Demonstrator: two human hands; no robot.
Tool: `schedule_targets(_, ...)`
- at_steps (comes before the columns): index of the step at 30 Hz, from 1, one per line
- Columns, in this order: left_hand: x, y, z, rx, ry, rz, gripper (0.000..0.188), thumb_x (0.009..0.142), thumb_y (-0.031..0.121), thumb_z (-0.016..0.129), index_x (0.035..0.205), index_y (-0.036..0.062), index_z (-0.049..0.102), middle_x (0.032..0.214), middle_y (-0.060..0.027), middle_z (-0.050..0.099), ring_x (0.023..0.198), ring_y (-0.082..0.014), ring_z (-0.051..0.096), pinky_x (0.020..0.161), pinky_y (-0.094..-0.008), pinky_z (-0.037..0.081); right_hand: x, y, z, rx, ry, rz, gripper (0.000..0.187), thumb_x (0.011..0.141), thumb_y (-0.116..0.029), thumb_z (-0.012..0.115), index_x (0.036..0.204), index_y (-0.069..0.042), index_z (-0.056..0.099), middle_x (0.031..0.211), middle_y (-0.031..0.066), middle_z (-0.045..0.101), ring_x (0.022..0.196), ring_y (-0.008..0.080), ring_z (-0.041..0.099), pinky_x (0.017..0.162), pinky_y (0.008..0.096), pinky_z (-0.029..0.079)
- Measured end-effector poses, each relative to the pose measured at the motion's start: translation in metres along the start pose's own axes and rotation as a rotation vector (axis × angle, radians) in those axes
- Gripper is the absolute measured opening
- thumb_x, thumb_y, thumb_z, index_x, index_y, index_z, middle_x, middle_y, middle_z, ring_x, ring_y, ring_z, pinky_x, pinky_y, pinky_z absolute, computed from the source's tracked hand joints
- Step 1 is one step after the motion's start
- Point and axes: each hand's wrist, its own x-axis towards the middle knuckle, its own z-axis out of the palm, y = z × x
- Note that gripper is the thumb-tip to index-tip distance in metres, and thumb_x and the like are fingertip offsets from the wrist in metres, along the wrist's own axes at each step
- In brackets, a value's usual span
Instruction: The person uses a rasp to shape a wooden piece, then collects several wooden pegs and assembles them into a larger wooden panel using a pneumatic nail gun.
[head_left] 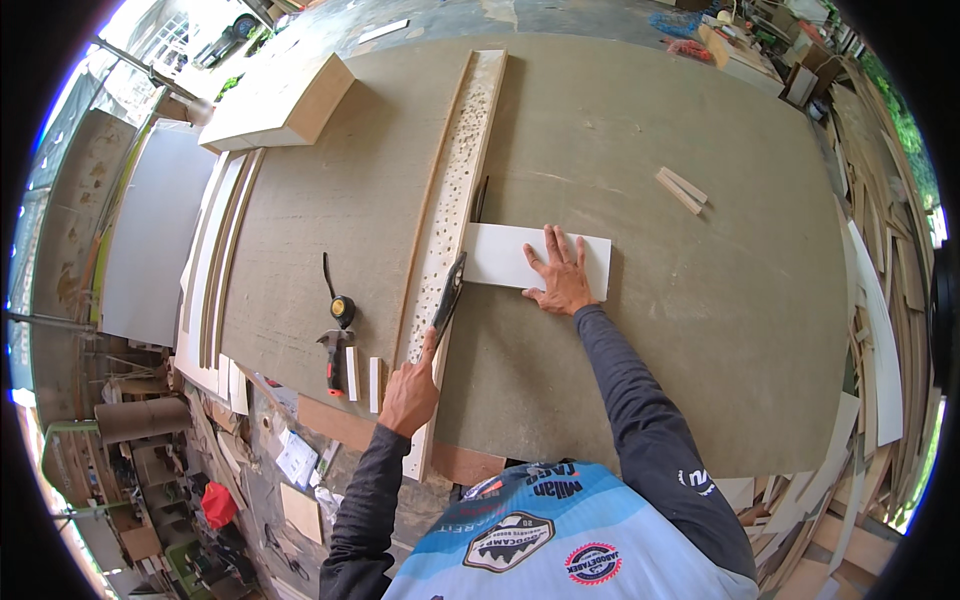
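Observation:
A white rectangular board (495,258) lies on the large brownish work table, its left end against a long, pitted wooden strip (455,190). My right hand (562,275) lies flat on the board's right part, fingers spread. My left hand (410,393) is closed at the near end of a narrow black hand tool (451,292), index finger stretched along it. The tool's exact kind is unclear. Its far end meets the board's left edge, over the strip. A thin dark piece (483,198) sticks out just beyond the board, beside the strip.
Left of the strip lie a tape measure (342,308), a hammer (333,362) and two short white-faced strips (352,374). A white box (285,105) stands far left. Two small wood pieces (683,189) rest at right. Stacked boards (880,330) line the right side.

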Motion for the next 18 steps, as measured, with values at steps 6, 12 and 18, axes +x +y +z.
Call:
schedule_targets(6,0.006,0.007,-0.005,0.023,-0.001,-0.017,0.089,0.075,-0.004,0.050,0.158,0.0059,0.019,0.071,-0.0337,0.061,0.065,-0.0501,0.063,0.065,-0.0592,0.048,0.008,0.004,0.001,-0.005,-0.015,0.009,0.087,0.081,-0.056,0.071,0.155,-0.028,0.037,0.166,0.0200,0.008,0.155,0.0333,0.005,0.121,0.0623,0.001)
schedule_targets(12,0.014,0.012,-0.009,0.011,0.008,-0.020,0.086,0.076,-0.003,0.049,0.157,0.0042,0.020,0.071,-0.0343,0.061,0.065,-0.0497,0.064,0.065,-0.0583,0.050,0.014,0.007,-0.003,-0.011,-0.030,0.019,0.088,0.080,-0.056,0.072,0.155,-0.028,0.036,0.166,0.0195,0.009,0.155,0.0333,0.005,0.121,0.0621,0.002)
schedule_targets(18,0.025,0.011,-0.005,-0.015,0.064,-0.024,0.089,0.074,-0.007,0.051,0.158,0.0085,0.024,0.067,-0.0329,0.059,0.061,-0.0495,0.062,0.066,-0.0587,0.047,0.024,0.012,-0.005,-0.025,-0.033,0.025,0.086,0.081,-0.057,0.070,0.155,-0.029,0.036,0.167,0.0198,0.008,0.155,0.0332,0.004,0.121,0.0626,0.002)
